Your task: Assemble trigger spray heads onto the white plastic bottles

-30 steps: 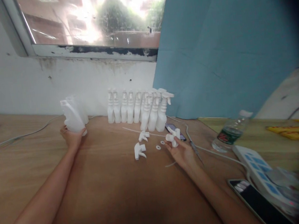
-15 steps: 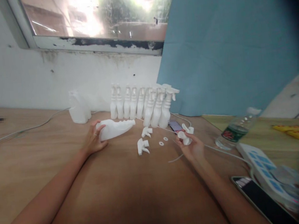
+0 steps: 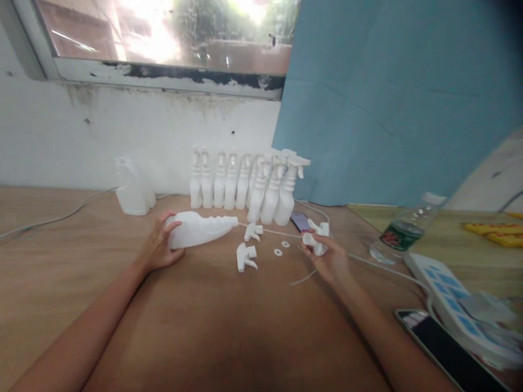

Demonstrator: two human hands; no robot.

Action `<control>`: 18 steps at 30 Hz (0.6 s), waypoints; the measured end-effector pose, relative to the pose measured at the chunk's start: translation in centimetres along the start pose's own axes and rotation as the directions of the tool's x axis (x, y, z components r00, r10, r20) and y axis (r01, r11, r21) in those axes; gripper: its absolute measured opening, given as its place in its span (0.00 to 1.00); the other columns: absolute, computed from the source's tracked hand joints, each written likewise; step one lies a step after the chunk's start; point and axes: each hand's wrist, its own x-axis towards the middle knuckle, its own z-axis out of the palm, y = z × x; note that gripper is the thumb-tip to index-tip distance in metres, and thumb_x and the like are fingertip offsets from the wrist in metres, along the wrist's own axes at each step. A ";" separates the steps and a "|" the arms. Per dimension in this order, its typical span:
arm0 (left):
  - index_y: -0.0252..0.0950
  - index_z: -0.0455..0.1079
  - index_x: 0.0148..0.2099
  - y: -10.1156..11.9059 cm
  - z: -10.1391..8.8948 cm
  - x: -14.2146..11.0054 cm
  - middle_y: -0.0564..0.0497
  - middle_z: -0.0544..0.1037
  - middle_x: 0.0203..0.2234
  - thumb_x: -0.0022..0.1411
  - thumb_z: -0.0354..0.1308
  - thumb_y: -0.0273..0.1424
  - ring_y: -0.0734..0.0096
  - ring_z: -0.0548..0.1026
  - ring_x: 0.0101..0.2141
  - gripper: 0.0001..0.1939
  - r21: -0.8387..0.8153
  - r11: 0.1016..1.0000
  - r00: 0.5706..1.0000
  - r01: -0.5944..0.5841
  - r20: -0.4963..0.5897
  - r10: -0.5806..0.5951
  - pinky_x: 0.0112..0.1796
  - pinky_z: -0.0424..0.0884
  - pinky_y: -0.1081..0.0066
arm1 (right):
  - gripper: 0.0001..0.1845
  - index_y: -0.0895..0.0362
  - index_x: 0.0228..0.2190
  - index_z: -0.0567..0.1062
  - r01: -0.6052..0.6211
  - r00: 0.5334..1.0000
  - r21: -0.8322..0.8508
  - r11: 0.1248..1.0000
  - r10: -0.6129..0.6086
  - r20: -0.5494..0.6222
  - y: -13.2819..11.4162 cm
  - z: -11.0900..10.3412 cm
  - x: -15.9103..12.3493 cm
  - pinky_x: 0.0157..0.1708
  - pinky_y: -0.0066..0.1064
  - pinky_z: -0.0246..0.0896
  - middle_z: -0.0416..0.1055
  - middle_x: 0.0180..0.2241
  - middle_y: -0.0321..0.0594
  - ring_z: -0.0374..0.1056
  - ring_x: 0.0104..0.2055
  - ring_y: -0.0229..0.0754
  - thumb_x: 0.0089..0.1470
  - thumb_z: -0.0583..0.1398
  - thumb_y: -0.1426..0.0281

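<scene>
My left hand (image 3: 159, 244) is wrapped around the base of a white plastic bottle (image 3: 200, 229), which lies tilted on its side with its neck to the right. My right hand (image 3: 331, 257) grips a white trigger sprayer head (image 3: 316, 240). From that head a thin dip tube (image 3: 278, 232) runs left, its far end at the bottle's mouth; whether it is inside, I cannot tell. Between the hands lie two loose trigger sprayer heads, a nearer one (image 3: 246, 257) and a farther one (image 3: 253, 231). Two small white washers (image 3: 281, 248) rest beside them.
Several white spray bottles (image 3: 242, 182) stand by the wall, with another white bottle (image 3: 133, 189) to their left. A loose tube (image 3: 303, 279) lies near my right hand. Rightward are a water bottle (image 3: 399, 233), a power strip (image 3: 454, 301) and a phone (image 3: 444, 348).
The tube's far end has come down level with the bottle's mouth. The sprayer head has shifted slightly left in my right hand. The view has shifted a little.
</scene>
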 end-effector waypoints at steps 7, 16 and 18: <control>0.43 0.59 0.59 3.2 0.0 0.7 0.39 0.54 0.62 0.51 0.64 0.40 0.46 0.57 0.60 0.34 -0.015 0.946 0.940 -0.323 0.111 0.323 0.55 0.60 0.46 | 0.18 0.58 0.35 0.75 0.027 0.996 -0.277 0.961 -0.003 0.089 1.7 2.2 -1.9 0.25 0.26 0.65 0.78 0.36 0.41 0.70 0.25 0.36 0.40 0.71 0.67; 0.41 0.56 0.62 6.3 0.3 1.1 0.35 0.53 0.62 0.52 0.63 0.44 0.43 0.59 0.59 0.38 0.031 0.889 0.889 -0.456 0.056 0.454 0.52 0.63 0.46 | 0.31 0.54 0.45 0.73 0.048 0.975 -0.439 0.897 0.053 0.216 3.1 3.1 -4.1 0.45 0.35 0.65 0.77 0.43 0.41 0.72 0.45 0.47 0.37 0.72 0.66; 0.42 0.55 0.62 6.2 0.3 1.0 0.35 0.53 0.62 0.52 0.63 0.44 0.43 0.59 0.58 0.38 0.026 0.889 0.889 -0.456 0.052 0.455 0.52 0.63 0.46 | 0.33 0.55 0.45 0.73 0.054 0.972 -0.447 0.893 0.056 0.229 3.0 3.2 -4.1 0.42 0.33 0.66 0.77 0.42 0.41 0.72 0.43 0.47 0.35 0.73 0.66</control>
